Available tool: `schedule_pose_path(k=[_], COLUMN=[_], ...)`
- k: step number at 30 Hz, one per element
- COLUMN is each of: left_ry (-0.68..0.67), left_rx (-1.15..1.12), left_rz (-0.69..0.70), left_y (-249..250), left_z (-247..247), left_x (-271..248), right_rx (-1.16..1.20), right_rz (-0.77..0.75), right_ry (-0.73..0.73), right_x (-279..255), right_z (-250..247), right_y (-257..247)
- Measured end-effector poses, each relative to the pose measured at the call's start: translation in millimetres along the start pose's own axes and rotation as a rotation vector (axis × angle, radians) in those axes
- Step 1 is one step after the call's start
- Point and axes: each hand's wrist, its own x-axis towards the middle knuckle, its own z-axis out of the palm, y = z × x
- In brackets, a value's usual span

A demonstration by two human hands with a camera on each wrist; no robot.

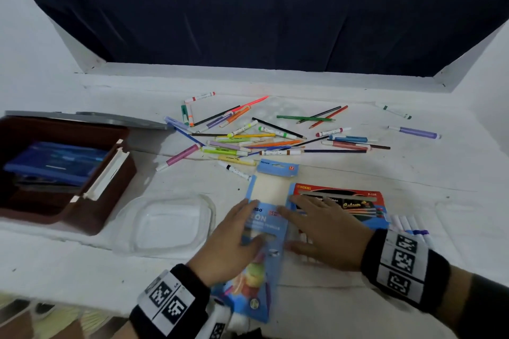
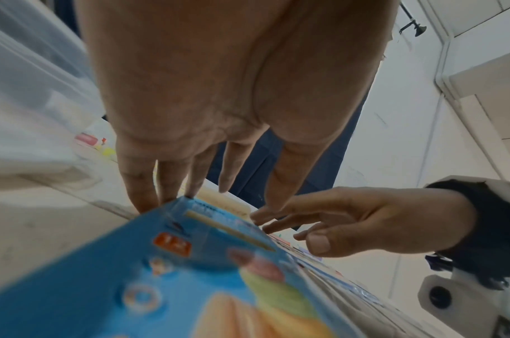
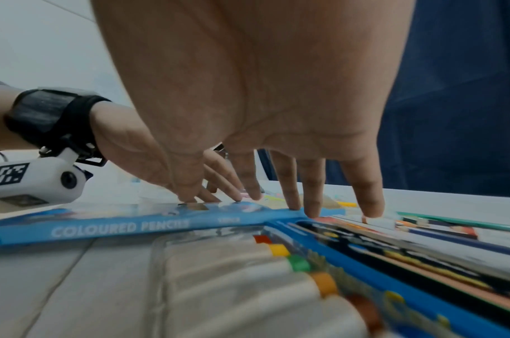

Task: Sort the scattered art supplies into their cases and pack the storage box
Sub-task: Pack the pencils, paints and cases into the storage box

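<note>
A blue coloured pencils box (image 1: 264,219) lies lengthwise at the near middle of the white table. My left hand (image 1: 245,224) rests on its left side, fingers straight, thumb across its top; the left wrist view shows the fingertips (image 2: 143,203) touching the box's (image 2: 190,274) far end. My right hand (image 1: 297,223) is spread flat, its fingertips (image 3: 311,212) pressing where that box (image 3: 117,226) meets a red and blue pencil box (image 1: 355,201). A clear pack of white markers (image 3: 233,274) lies under the right palm. Scattered markers and pencils (image 1: 248,135) lie beyond.
A brown storage box (image 1: 91,217) stands at the left with blue cases (image 1: 55,162) inside and a grey lid (image 1: 110,118) behind it. A clear plastic tub (image 1: 165,226) lies between it and my left hand. White markers (image 1: 410,224) lie right of the red box.
</note>
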Motion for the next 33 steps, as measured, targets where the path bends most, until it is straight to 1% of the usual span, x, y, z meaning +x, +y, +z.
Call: schedule_pose_path(k=[3,5,11,14,17,20,23,29,33], left_ry=[0.023,0.049,0.041,0.036,0.024,-0.016,-0.054,-0.067,-0.045], left_rx=[0.005,-0.04,-0.125,-0.138,-0.139,-0.105,-0.041,-0.013,-0.019], left_rz=[-0.029,-0.043,-0.118,-0.125,-0.104,-0.084,-0.069,-0.104,-0.148], left_y=[-6,-7,-5,1,6,13,19,33,35], left_z=[-4,-6,-8,-5,-1,-1,-5,-15,-16], left_x=[-3,-5,4,10,16,20,27,35,43], right_rx=[-0.081,-0.124,-0.136,-0.104,-0.042,0.048,0.082,0.147,0.265], right_rz=[-0.045,-0.053,-0.035,-0.007,0.0,-0.02,-0.052,-0.107,-0.143], right_ry=[-0.055,-0.075,-0.058,-0.077,-0.084,-0.075,-0.054,0.004,0.042], right_x=[17,26,43,47,47,48,47,36,33], right_z=[0,-1,-7,-13,-14,-11,-10,-13,-15], right_y=[-9,-12,-7,-1,5,11,15,23,31])
